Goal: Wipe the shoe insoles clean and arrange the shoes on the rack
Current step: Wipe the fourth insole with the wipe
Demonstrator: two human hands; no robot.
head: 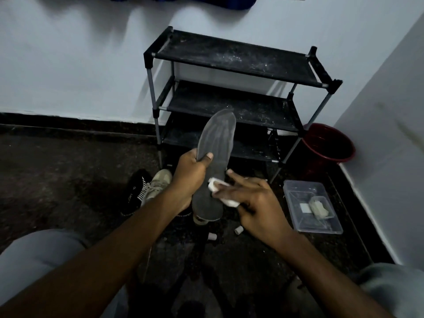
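Clear plastic tub (pixel 296 204) holds small pale items; left hand (pixel 188 173) fingers grip insole (pixel 212 157), right hand (pixel 254 203) fingers pinch cloth (pixel 226 198).

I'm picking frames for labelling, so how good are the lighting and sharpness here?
Head view: dim, bluish light; the floor is nearly black, and the shoes barely stand out. The insole and shoe rack read clearly. The right hand with the white wipe is a little soft, maybe from motion. Wide-angle bending shows at the wall edges.
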